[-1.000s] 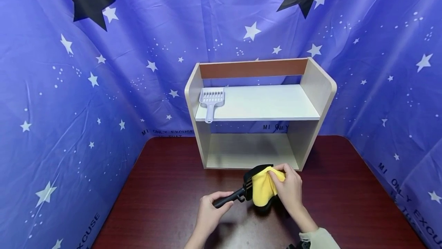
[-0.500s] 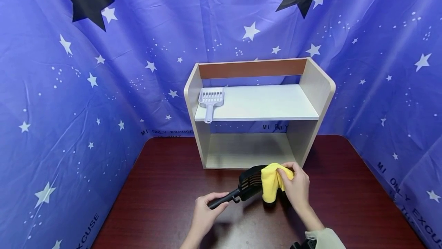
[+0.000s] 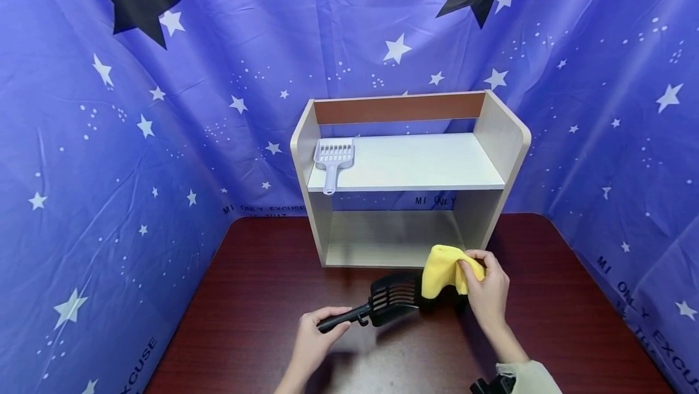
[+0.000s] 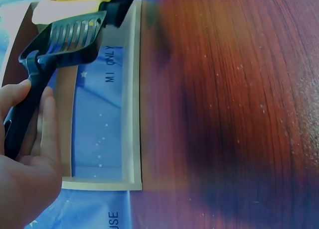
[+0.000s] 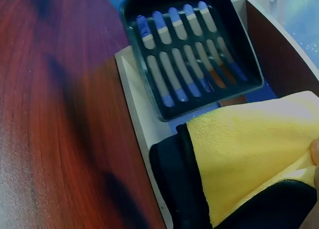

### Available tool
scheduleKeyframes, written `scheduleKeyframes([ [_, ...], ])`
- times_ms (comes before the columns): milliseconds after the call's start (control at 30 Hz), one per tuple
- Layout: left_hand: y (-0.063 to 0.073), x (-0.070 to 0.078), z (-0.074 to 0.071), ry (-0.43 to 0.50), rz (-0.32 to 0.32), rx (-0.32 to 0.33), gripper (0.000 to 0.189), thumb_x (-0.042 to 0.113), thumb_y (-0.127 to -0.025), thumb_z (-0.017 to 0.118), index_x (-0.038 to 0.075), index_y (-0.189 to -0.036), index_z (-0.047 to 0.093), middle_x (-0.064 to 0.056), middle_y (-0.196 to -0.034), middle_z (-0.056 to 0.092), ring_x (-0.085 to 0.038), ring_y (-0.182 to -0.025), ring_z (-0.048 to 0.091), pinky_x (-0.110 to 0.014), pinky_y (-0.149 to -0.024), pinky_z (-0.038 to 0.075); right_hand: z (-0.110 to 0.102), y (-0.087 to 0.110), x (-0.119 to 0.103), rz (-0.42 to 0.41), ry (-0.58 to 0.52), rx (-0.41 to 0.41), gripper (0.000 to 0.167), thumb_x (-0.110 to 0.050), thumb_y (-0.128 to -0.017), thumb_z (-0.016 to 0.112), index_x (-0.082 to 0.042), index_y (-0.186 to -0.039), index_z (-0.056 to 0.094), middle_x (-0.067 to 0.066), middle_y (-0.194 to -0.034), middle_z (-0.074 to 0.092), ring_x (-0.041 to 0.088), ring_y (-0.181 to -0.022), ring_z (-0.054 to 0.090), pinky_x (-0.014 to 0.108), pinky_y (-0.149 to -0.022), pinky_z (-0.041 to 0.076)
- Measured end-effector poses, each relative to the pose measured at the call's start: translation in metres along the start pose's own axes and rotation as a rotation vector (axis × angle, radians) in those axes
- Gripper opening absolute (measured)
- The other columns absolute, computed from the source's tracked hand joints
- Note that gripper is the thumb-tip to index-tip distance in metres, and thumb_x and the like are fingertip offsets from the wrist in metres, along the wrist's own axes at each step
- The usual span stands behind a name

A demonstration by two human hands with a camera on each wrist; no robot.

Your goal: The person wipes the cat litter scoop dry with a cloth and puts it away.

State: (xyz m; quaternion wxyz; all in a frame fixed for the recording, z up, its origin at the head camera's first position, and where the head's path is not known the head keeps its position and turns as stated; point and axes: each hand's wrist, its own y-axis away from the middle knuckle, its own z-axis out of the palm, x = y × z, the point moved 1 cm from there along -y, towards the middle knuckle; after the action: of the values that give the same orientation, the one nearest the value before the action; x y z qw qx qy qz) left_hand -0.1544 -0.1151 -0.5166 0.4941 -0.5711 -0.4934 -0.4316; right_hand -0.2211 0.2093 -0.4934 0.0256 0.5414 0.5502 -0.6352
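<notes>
My left hand (image 3: pixel 314 340) grips the handle of a black slotted litter scoop (image 3: pixel 394 298) and holds it above the table. In the right wrist view the scoop's slots (image 5: pixel 187 55) show the shelf behind them. A yellow cloth (image 3: pixel 445 271) with dark edging hangs from my right hand (image 3: pixel 489 292), pinched between thumb and fingers. It hangs just right of the scoop's far end and overlaps it slightly in the head view. The right wrist view shows the yellow cloth (image 5: pixel 254 149) folded, with a dark underside, below the scoop's basin.
Behind the hands stands a two-level wooden shelf (image 3: pixel 409 163) on the dark red table (image 3: pixel 262 297). A pale lavender litter scoop (image 3: pixel 334 160) lies on its upper level at the left, handle over the front edge. Blue star-patterned curtains (image 3: pixel 191 108) surround the table.
The cloth has moved right and up with my right hand, from over the scoop's basin to beyond its end, baring the slots. My left hand has moved slightly left and down with the scoop.
</notes>
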Motion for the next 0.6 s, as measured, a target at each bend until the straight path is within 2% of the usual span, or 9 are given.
scheduleKeyframes([
  [100,0.0,-0.002,0.0,-0.011,-0.001,-0.029,0.022,0.001,-0.078,0.081,0.006,-0.099,0.078,-0.013,-0.101,0.077,-0.002,-0.081,0.068,-0.015,-0.07,0.055,-0.001,0.0,-0.004,0.004,-0.025,-0.018,0.019,0.009,-0.075,0.08,0.003,-0.09,0.068,0.016,-0.087,0.069,-0.014,-0.084,0.055,0.0,-0.073,0.041],
  [200,0.0,-0.003,0.003,-0.017,0.004,-0.074,0.023,0.002,-0.08,0.08,0.005,-0.102,0.077,-0.015,-0.102,0.077,-0.001,-0.081,0.068,-0.015,-0.071,0.056,0.001,0.002,-0.012,-0.033,-0.056,-0.063,0.021,0.011,-0.073,0.08,0.002,-0.087,0.068,0.015,-0.087,0.071,-0.01,-0.086,0.059,0.0,-0.076,0.042],
  [367,-0.002,0.0,0.007,-0.01,0.005,-0.119,0.024,0.004,-0.082,0.078,0.003,-0.106,0.076,-0.017,-0.102,0.076,0.0,-0.079,0.067,-0.015,-0.07,0.056,0.009,0.007,-0.03,-0.173,-0.06,-0.176,0.027,0.01,-0.07,0.083,-0.005,-0.087,0.068,0.011,-0.089,0.074,0.001,-0.086,0.06,0.003,-0.08,0.042],
  [600,-0.003,0.001,0.009,-0.022,0.013,-0.094,0.023,0.003,-0.081,0.079,0.005,-0.105,0.077,-0.015,-0.101,0.077,0.001,-0.08,0.067,-0.014,-0.07,0.055,0.013,0.016,-0.048,-0.38,-0.008,-0.36,0.028,0.003,-0.071,0.081,-0.011,-0.09,0.065,0.003,-0.099,0.077,0.012,-0.088,0.058,0.02,-0.078,0.041],
])
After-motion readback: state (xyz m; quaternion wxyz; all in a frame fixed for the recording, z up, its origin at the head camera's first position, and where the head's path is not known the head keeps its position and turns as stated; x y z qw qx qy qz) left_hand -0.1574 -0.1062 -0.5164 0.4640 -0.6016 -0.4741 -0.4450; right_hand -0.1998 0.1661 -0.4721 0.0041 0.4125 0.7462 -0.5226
